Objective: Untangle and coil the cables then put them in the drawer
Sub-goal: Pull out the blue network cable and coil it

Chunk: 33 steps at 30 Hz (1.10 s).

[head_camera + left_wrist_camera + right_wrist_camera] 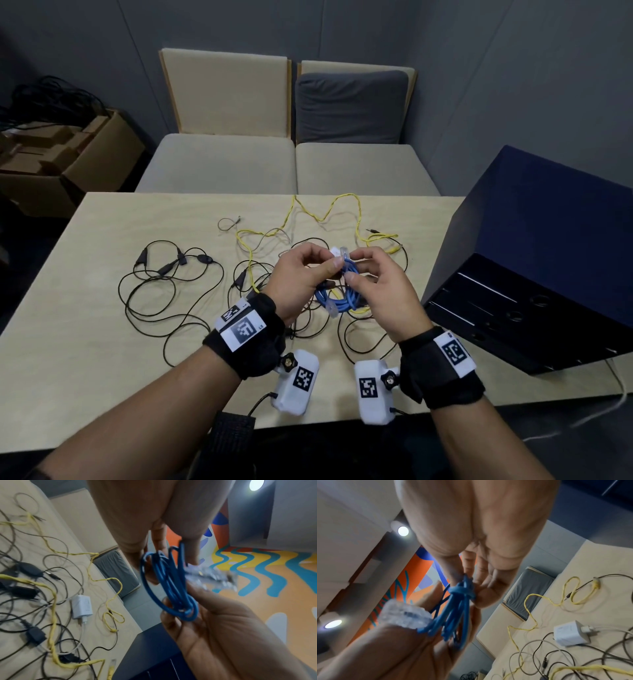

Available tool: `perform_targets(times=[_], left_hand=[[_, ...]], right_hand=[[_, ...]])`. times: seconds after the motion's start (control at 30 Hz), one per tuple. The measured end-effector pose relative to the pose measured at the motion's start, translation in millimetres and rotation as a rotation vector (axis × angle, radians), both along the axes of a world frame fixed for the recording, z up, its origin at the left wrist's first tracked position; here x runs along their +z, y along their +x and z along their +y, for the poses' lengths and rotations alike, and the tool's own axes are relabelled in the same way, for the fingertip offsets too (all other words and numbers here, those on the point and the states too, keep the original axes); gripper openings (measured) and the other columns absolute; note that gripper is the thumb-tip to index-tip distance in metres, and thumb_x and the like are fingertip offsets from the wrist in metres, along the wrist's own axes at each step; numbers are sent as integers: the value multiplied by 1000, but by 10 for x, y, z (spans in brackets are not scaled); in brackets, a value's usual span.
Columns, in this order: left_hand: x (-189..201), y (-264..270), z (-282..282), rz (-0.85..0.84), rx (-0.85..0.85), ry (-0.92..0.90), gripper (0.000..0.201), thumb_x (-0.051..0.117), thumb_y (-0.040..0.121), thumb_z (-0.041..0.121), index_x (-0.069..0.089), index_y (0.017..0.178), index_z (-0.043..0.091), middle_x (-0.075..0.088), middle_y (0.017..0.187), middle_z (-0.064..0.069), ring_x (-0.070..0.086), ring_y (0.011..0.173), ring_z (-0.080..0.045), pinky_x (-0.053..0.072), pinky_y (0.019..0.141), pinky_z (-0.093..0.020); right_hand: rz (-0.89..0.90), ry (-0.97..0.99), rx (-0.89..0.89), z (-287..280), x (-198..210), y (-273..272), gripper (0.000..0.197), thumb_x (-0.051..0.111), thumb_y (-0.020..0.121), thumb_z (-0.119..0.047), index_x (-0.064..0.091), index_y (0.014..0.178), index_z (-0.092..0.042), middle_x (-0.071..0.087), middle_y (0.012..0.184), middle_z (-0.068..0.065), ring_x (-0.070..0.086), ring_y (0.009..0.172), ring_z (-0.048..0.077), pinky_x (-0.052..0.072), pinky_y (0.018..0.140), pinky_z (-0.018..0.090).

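Starting at the left of the pale wooden table [85, 308], a thin black cable with inline pods [171, 263] sprawls in loose loops, untouched. Just right of it, a braided yellow cable [322, 212] zigzags toward the far edge, crossing other black leads; a white wall charger [82, 606] lies among them in the left wrist view.

Above the middle of that tangle, both hands hold the blue network cable bundle [346, 291] clear of the table. The left hand [301, 277] pinches the top of the bundle between thumb and fingertips, close to a clear plastic plug [344, 253]. The right hand [383, 291] has its fingers curled round the same upper section from the other side, where the right wrist view shows a blue wrap cinched round the strands. The bundle's long axis hangs roughly downward from the two grips, with a second clear plug [331, 310] at its lower end.

My reading is that the blue cable is nearly coiled and the loose end is being tucked to secure it.

At the far right, the dark navy drawer cabinet [548, 240] stands on the table, its front facing the hands; whether any drawer is open I cannot tell. It lies to the right of the bundle, so the right hand is the nearer one to carry the coil across, leaving the left to release.
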<state>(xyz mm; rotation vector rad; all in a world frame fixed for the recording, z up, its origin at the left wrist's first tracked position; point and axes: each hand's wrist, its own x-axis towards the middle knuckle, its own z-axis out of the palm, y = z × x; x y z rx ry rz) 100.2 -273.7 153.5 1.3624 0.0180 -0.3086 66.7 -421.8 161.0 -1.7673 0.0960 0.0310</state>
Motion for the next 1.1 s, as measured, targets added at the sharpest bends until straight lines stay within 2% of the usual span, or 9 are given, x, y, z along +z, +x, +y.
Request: perform_targets(times=[0.1,0.23,0.43,0.53,0.7,0.8,0.9,0.97,1.1], left_hand=[[-56,-29,72,100,-111,-52,23,69,81,11,57,100,5,63,94,-13,64,81,-23,53,67,-30],[-146,-91,152,131,-169,-18,26,65,84,-3,55,107,4,62,84,-13,64,69,-20,55,62,-32],[-435,-200,106,124,-188,149,27,69,82,1,56,105,1,61,80,-13,61,66,-22,53,61,-32],[-665,-302,23,217,-257,162,24,69,83,7,56,103,4,58,78,-13,59,66,-20,55,64,-33],[-1002,-464,-354,267,-389,229,17,67,87,17,57,98,9,59,77,-9,59,70,-19,52,72,-36],[-1127,-513,-726,220,-485,344,20,63,90,27,58,99,11,63,81,-5,58,73,-17,49,68,-30],[-1284,-515,-1078,121,-598,537,20,57,93,33,60,99,14,66,92,-6,61,81,-20,52,70,-33],[-1414,-511,-1260,88,-682,679,21,50,97,32,62,102,15,66,99,-9,62,89,-24,53,79,-36],[-1591,-503,-1452,73,-767,891,20,53,94,23,63,109,16,65,108,-6,59,94,-22,42,79,-23]], right_hand=[[-11,-13,-36,-19,-38,-10,22,63,89,-4,57,95,-25,64,87,-1,61,67,10,51,58,27],[46,-18,-62,-32,-160,-57,20,63,90,-7,57,95,-25,64,93,1,61,73,16,54,65,37],[213,-86,-53,-101,-494,-215,21,63,89,-8,57,93,-26,60,79,5,54,59,13,43,52,29],[336,-6,-81,-189,-721,-390,16,60,91,-3,55,97,-17,58,78,9,55,57,17,42,45,26],[436,32,-210,-516,-1029,-745,12,58,92,-4,56,104,-5,58,77,7,55,59,18,43,46,28],[463,58,-309,-848,-1141,-935,11,57,93,-3,55,103,-5,58,79,6,56,63,17,45,48,27],[496,54,-418,-1213,-1309,-1073,8,57,93,-3,55,96,-10,57,77,5,55,61,20,46,49,31],[520,22,-474,-1417,-1454,-1128,10,56,93,-2,53,91,-11,57,77,9,52,60,24,45,50,32],[593,-83,-455,-1633,-1682,-1116,14,58,92,-3,50,85,-12,55,77,11,52,54,25,47,50,32]])
